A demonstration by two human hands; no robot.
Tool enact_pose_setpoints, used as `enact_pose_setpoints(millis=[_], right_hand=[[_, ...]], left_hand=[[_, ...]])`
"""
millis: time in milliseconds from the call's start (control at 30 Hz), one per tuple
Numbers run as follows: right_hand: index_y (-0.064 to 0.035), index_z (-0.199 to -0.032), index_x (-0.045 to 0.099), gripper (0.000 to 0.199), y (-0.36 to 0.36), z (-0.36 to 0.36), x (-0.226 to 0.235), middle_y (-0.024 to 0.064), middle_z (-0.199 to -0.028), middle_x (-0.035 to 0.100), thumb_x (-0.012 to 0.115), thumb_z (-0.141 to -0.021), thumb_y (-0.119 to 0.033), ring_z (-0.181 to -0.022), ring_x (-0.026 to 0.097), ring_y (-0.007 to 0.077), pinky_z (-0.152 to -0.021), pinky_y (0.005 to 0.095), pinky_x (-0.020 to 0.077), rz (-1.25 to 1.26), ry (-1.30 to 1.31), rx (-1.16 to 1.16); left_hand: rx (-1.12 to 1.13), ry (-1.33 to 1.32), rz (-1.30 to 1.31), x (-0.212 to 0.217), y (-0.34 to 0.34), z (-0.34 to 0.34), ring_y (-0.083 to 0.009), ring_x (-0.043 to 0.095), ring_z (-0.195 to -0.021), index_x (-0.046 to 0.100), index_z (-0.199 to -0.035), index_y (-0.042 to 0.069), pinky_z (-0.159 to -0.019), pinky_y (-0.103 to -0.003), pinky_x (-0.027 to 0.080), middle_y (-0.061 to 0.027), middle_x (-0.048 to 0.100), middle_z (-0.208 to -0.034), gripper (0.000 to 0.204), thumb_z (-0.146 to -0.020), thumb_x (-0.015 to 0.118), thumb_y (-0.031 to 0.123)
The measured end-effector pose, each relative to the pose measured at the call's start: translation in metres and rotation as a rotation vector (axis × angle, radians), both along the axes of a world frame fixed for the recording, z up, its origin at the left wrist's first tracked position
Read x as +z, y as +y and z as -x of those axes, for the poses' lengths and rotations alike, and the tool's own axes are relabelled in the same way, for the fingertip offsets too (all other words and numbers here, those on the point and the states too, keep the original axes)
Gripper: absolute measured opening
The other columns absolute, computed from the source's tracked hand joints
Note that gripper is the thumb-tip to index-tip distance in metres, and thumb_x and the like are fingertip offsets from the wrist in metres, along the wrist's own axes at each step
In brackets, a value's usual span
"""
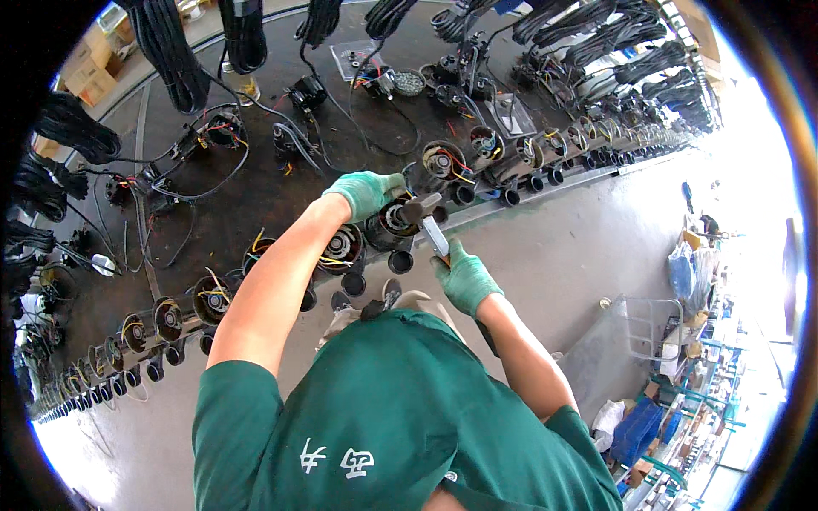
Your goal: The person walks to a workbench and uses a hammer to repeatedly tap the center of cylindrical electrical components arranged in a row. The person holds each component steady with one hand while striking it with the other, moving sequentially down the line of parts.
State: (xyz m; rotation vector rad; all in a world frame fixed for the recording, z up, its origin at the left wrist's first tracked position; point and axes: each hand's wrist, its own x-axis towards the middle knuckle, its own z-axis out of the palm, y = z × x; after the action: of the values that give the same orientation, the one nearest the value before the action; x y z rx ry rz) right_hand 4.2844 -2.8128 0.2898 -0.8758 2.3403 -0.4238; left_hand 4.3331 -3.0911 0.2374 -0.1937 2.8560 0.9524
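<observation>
My right hand [467, 279], in a green glove, grips a hammer [436, 238] by its handle. The hammer's head is over the open end of a dark cylindrical motor housing [375, 232] at the bench's near edge. My left hand [366, 194], gloved in green too, is closed at the far side of that housing. Its fingertips pinch something small that I cannot make out. Just left of this housing stands another motor housing [342, 247] with yellow wires, and to the right one [443, 160] with red and yellow wires.
A long row of similar housings [168, 318] lines the edge of the dark bench [281, 51]. Bundles of black cable [166, 51] hang over its far side, wired to small parts. A wire-frame cart [652, 328] and blue bags [635, 433] are at the right.
</observation>
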Motion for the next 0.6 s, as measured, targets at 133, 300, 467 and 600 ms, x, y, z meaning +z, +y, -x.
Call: enact_pose_setpoints(millis=[133, 300, 467, 600], right_hand=[[0.0007, -0.118, 0.052, 0.037, 0.011, 0.009, -0.014, 0.0342, -0.095, 0.068, 0.065, -0.101, -0.029, -0.093, 0.064, 0.0548, -0.078, 0.0553, 0.0500, 0.071, -0.050, -0.020], [-0.0019, -0.111, 0.058, 0.034, 0.026, 0.044, 0.005, 0.0290, -0.097, 0.070, 0.068, -0.098, -0.032, -0.094, 0.065, 0.0502, -0.079, 0.0512, 0.0517, 0.190, -0.146, -0.039], [-0.0034, -0.109, 0.058, 0.033, 0.083, 0.130, 0.003, 0.0289, -0.087, 0.069, 0.070, -0.097, -0.032, -0.085, 0.065, 0.0519, -0.070, 0.0503, 0.0517, 0.243, 0.017, -0.026], [-0.0021, -0.108, 0.060, 0.035, 0.133, 0.198, -0.037, 0.0296, -0.088, 0.069, 0.069, -0.098, -0.034, -0.086, 0.066, 0.0521, -0.072, 0.0513, 0.0515, 0.152, -0.015, -0.076]], left_hand=[[0.039, 0.003, 0.020, -0.007, 0.005, 0.001, -0.0441, 0.069, -0.104, 0.064, -0.126, 0.019, -0.085, -0.051, 0.054, -0.0197, 0.074, -0.109, 0.030, -0.108, 0.051, 0.039], [0.051, -0.056, 0.133, 0.006, 0.011, -0.001, -0.0408, 0.068, -0.109, 0.064, -0.133, 0.016, -0.090, -0.049, 0.055, -0.0177, 0.072, -0.122, 0.033, -0.105, 0.055, 0.032], [0.102, 0.217, 0.388, 0.024, 0.044, 0.006, -0.0372, 0.063, -0.118, 0.068, -0.131, 0.017, -0.099, -0.051, 0.051, -0.0128, 0.065, -0.130, 0.036, -0.095, 0.068, 0.023], [-0.051, 0.246, 0.517, 0.043, 0.116, 0.046, -0.0323, 0.067, -0.103, 0.074, -0.105, 0.014, -0.091, -0.047, 0.052, -0.0075, 0.071, -0.105, 0.021, -0.087, 0.069, 0.024]])
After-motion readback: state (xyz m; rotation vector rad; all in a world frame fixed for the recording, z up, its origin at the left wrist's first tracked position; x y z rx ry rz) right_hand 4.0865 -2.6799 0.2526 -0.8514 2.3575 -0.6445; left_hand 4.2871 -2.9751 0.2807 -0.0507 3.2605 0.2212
